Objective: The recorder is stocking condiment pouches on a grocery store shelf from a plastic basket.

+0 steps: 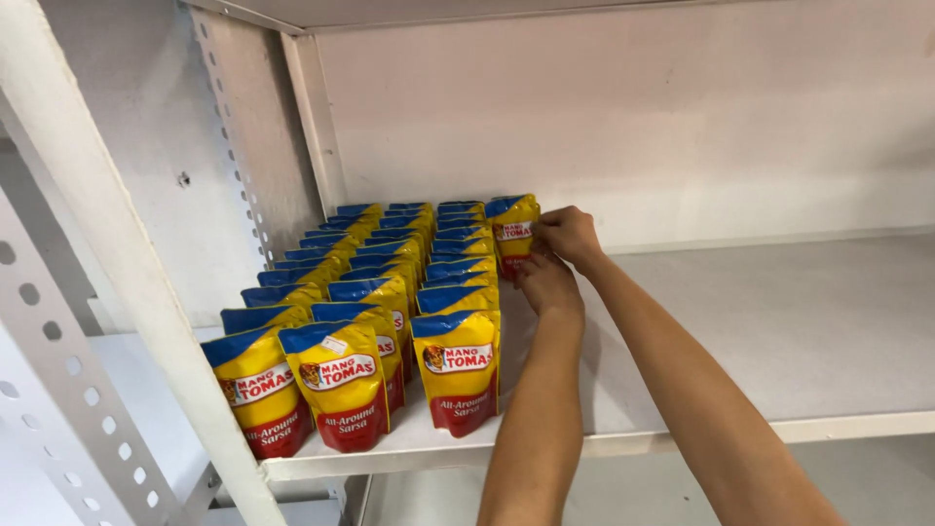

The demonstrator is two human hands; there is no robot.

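A yellow stand-up pouch [512, 234] with a blue top and red bottom stands at the back of a white shelf [779, 321], starting a fourth row. My right hand [568, 235] grips its upper right edge. My left hand [548, 282] touches its lower right side. Three rows of several matching pouches [390, 292] fill the shelf to the left, running from the front edge to the back wall.
A white perforated upright [107, 292] crosses the left foreground at a slant. The shelf's back wall [682, 127] is plain white. Another shelf board [409, 10] lies overhead. A lower level shows beneath the shelf's front edge.
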